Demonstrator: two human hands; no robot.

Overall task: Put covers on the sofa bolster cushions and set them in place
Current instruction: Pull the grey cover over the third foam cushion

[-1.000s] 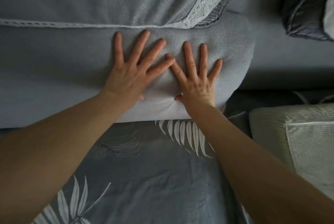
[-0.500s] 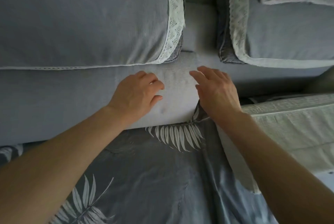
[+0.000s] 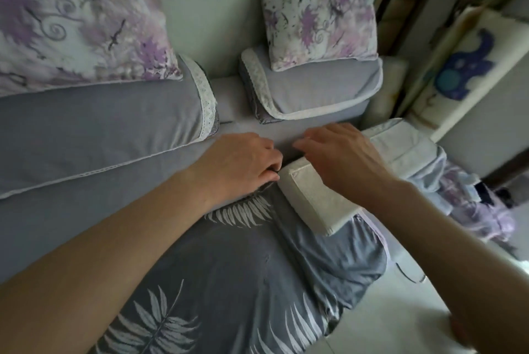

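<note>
Hands meet at the middle of the frame in the head view, the only view there is. The left hand (image 3: 240,163) lies knuckles up on the end of the long grey bolster (image 3: 100,182) that runs from the left edge to the centre, its fingers (image 3: 270,175) curled down at the bolster's end; whether they pinch cloth I cannot tell, because the tips are hidden. The right hand (image 3: 340,153) rests with its fingers (image 3: 307,140) slightly bent and close together on the top of a pale uncovered cushion (image 3: 315,202), which lies tilted just right of centre, its corner touching the bolster's end. Under both is the leaf-print seat cover (image 3: 229,282) in the lower middle. A second grey cushion with lace trim (image 3: 315,90) stands in the upper middle against the wall, with a purple flowered pillow (image 3: 317,19) on it; another flowered pillow (image 3: 80,16) fills the upper left.

In my judgement the grey bolster is covered and in its place, while the pale cushion waits for its cover. The risk from here is that lifting the pale cushion drags the leaf-print cover with it and wrinkles the seat, or pushes the bolster end out of line, since the two are touching. Also the pale cushion sits near the seat edge and could slide to the floor (image 3: 400,310) at the lower right if released carelessly.
</note>
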